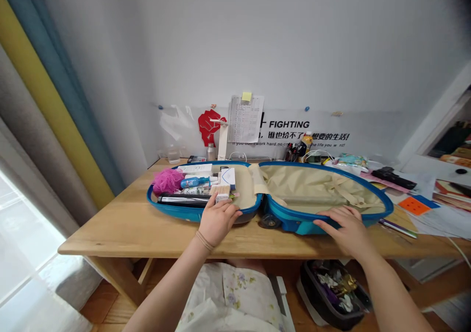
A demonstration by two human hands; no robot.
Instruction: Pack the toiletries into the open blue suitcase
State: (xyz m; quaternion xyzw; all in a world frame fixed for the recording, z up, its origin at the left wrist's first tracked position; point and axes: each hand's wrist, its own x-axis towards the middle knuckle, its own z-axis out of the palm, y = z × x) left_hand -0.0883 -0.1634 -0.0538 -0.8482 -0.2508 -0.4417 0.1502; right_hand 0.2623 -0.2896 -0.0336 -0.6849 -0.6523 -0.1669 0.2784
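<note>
A blue suitcase lies open on the wooden table, its beige-lined right half holding only straps. Its left half holds a pink mesh puff, a blue bottle, a white box, a long black item and a pack of cotton swabs. My left hand reaches over the left half's front rim, fingers at the swab pack; whether they grip it cannot be made out. My right hand rests on the right half's front rim, thumb apart from the fingers.
Papers, an orange card, a pen and a black object lie on the table at right. Bottles and a white lamp stand along the wall. Below is a filled bin.
</note>
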